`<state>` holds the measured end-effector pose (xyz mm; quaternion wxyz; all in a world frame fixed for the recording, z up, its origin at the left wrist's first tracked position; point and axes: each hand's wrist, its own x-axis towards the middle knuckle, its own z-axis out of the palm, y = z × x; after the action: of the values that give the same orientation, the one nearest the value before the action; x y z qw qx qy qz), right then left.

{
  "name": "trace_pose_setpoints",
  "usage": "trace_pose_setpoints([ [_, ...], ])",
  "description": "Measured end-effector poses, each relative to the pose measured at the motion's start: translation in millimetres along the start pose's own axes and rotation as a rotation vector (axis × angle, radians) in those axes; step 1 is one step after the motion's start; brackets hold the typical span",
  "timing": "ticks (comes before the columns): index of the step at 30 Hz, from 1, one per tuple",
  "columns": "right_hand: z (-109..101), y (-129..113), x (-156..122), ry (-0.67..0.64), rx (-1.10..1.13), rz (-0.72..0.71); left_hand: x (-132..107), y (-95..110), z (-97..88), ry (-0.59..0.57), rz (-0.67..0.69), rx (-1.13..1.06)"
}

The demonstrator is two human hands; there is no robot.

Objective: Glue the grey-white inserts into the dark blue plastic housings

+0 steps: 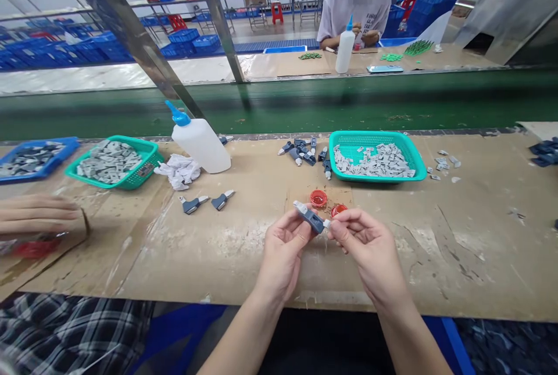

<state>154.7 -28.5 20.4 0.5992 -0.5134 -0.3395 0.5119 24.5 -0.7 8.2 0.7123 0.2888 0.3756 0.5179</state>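
My left hand [282, 250] is closed round a dark grey plastic part [312, 220] with a light grey piece at its far left end. At the part's right end, my right hand [368, 247] pinches a small light grey plastic piece [326, 224]; whether the piece is seated in the part I cannot tell. Just beyond my fingers are two small red cups [318, 199] holding some liquid, one partly hidden by my right hand. Several similar dark parts [300, 150] lie in a loose pile behind the cups.
A green basket [416, 167] of small grey pieces stands behind my right hand. To the left are two finished-looking dark parts [192, 204], crumpled tissue [178, 171], a white bottle [203, 145] and another green basket [148, 168]. A neighbour's hand [37, 215] works at far left; another person sits opposite.
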Motion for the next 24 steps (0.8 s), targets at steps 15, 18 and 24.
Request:
trace_pose_setpoints([
  [15,-8.1,11.0,-0.2,-0.24,-0.162,0.097,-4.1,2.3,-10.9,-0.101,0.275,0.444],
  [18,-9.4,16.9,-1.0,-0.329,-0.165,0.143,-2.9,0.9,-13.3,-0.118,0.258,0.451],
  [24,-6.3,24.4,-1.6,-0.303,-0.065,0.128,-4.4,-10.7,-11.9,0.011,0.161,0.336],
])
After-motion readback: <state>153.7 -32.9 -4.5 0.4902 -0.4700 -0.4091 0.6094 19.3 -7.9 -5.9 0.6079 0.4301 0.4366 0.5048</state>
